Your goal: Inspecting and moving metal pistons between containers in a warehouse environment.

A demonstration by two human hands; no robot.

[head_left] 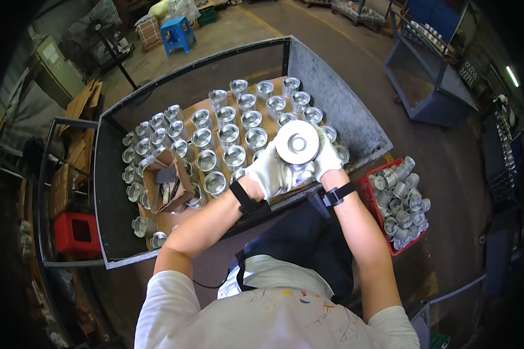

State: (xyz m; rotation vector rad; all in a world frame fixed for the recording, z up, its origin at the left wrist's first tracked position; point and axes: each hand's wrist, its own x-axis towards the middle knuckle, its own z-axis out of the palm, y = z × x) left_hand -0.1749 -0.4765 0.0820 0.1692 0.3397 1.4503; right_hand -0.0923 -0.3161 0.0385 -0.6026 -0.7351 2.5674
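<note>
Round metal part partly hides the right hand

Before you, mid-frame, a grey metal-walled bin is lined with brown cardboard; on that stand rows of silvery cup-shaped metal parts and, toward the lower left, an open cardboard box.

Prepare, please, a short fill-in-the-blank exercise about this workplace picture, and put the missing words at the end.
1. The left hand and right hand both wear white ____.
2. Together they hold a round part above the cart, whose far side faces a stool coloured ____.
3. Right of the cart, the basket full of metal parts is coloured ____.

Missing words: gloves; blue; red.
</note>
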